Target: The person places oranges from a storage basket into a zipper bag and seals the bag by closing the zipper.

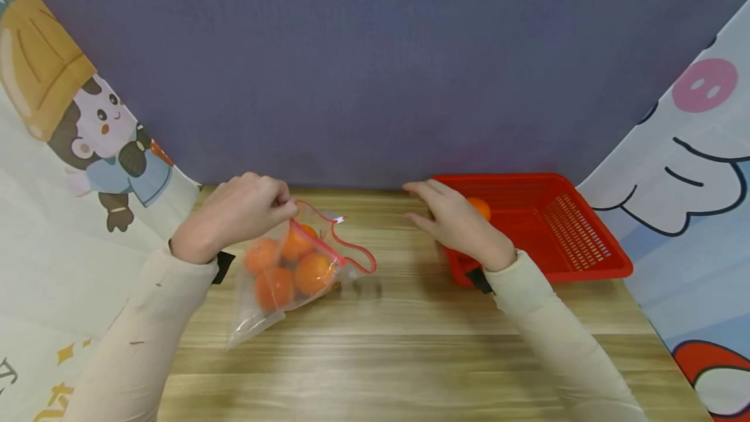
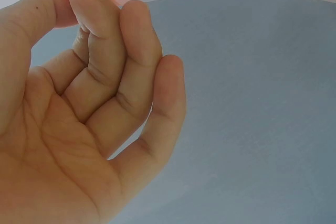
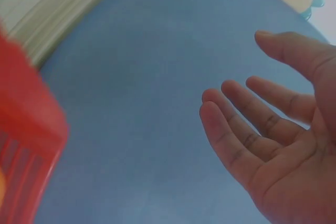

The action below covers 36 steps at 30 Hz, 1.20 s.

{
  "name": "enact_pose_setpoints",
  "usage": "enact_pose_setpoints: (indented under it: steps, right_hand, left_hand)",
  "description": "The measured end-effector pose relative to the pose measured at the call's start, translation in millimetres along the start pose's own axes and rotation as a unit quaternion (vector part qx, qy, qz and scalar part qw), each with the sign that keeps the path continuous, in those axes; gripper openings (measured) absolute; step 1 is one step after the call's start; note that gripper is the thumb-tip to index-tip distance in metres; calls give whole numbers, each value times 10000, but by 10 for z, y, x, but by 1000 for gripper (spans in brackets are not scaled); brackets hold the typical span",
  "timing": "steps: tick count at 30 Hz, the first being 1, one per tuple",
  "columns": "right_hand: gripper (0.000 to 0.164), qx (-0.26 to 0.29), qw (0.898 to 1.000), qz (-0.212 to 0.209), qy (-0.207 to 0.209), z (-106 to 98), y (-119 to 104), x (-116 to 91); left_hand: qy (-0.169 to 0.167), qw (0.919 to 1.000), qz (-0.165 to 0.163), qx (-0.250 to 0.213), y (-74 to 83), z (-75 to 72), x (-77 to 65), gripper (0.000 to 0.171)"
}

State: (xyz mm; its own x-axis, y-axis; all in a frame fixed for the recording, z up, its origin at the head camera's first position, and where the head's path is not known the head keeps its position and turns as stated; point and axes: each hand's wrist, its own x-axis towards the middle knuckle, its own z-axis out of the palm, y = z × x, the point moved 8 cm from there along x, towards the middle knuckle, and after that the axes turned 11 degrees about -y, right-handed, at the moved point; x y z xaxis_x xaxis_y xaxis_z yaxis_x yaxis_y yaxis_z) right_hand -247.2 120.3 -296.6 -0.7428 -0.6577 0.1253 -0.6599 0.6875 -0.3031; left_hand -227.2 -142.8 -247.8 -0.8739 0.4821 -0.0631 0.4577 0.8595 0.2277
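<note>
One bag (image 1: 253,318), rim (image 1: 319,243) in left hand (image 1: 239,210)

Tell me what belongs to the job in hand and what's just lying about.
Likely in the job: clear bag, pinched in the left grip; oranges inside it; red basket; orange in the basket.
Just surroundings: wooden tabletop; grey-blue backdrop; cartoon panels.

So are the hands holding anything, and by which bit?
Yes, the left hand pinches the clear bag by its red edge. The right hand holds nothing.
</note>
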Motion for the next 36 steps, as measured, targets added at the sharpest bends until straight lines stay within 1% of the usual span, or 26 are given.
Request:
enact_pose_setpoints:
  steps: [4,7,10,14,18,22,26,32,36]
  right_hand:
    - [51,178,9989,378,-203,-11,240,-51]
    - [49,272,9968,688,-315,-12,474,-65]
    - [48,295,9948,911,-332,-6,762,-69]
    - [47,293,9914,1205,-410,-3,1223,-96]
    - [49,382,9833,1660,-633,11,1691,-158]
    - [53,563,9697,2106,-1102,131,2036,-232]
    - [61,730,9557,2376,-1577,306,2230,-298]
    - [76,967,9402,2512,-2085,518,2357,-348]
    - [81,1012,9367,2533,-2195,591,2394,-360]
  left_hand:
    - [4,10000,-4,-34,1,2,-8,36]
    - [0,10000,-22,-58,1,1,-14,36]
    - [14,10000,-46,-63,-5,-5,-28,36]
    - [15,9999,-76,-73,-16,-5,-42,36]
    - [40,9999,-79,-50,-26,-2,-51,37]
    - [67,9999,-77,-42,-33,2,-62,37]
    - [71,10000,-44,-26,-25,11,-58,37]
    - [61,10000,-6,-30,-12,17,-54,38]
    - [56,10000,3,-43,-7,16,-50,38]
